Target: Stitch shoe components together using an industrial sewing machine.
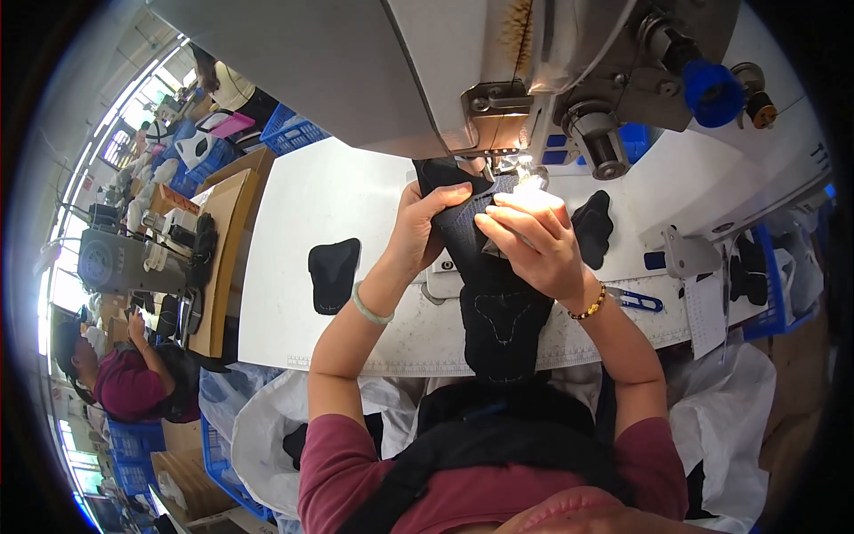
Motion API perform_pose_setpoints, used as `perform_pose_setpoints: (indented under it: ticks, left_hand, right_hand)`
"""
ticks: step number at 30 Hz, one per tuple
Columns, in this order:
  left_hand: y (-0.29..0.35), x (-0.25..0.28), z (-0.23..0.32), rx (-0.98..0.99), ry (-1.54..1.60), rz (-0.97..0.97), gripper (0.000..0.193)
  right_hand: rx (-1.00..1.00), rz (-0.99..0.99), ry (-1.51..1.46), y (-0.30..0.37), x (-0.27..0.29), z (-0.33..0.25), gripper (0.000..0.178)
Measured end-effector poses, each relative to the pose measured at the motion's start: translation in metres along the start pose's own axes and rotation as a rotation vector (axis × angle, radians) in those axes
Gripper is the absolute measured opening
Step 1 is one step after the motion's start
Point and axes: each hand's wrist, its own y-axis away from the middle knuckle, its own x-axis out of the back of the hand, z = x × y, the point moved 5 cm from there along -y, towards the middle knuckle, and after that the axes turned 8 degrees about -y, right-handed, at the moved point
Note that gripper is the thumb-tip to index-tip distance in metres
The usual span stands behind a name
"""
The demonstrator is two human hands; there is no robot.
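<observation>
A long black fabric piece (503,329) with a pale stitched outline hangs from the sewing needle area over the table's front edge. My left hand (422,222) grips its upper left side, thumb on top, close to the presser foot (487,167). At the right edge of the same piece, my right hand (534,236) has its fingers curled and pressed together on the fabric, under the bright machine lamp. Whether a thread or other small thing is also in those fingertips, I cannot tell. Thread snips (640,301) with a blue handle lie to the right of my right wrist.
The sewing machine (329,62) looms overhead. On the white table (280,222) lie a black cut piece (334,276) at left and another black piece (592,230) at right. White sacks (276,436) hang below. A co-worker (133,378) sits at far left.
</observation>
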Motion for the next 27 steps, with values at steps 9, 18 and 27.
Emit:
perform_pose_setpoints:
  ticks: [9,18,27]
  left_hand:
    - [0.004,-0.002,-0.010,-0.025,0.060,0.082,0.018]
    - [0.017,-0.009,-0.006,-0.139,-0.013,0.157,0.019]
    - [0.010,0.005,-0.008,0.053,-0.059,0.034,0.028]
  right_hand:
    - [-0.053,-0.025,0.014,-0.002,-0.001,-0.005,0.029]
    - [-0.052,-0.044,0.017,-0.004,0.008,-0.001,0.027]
    - [-0.024,-0.047,-0.017,-0.003,0.015,0.003,0.024]
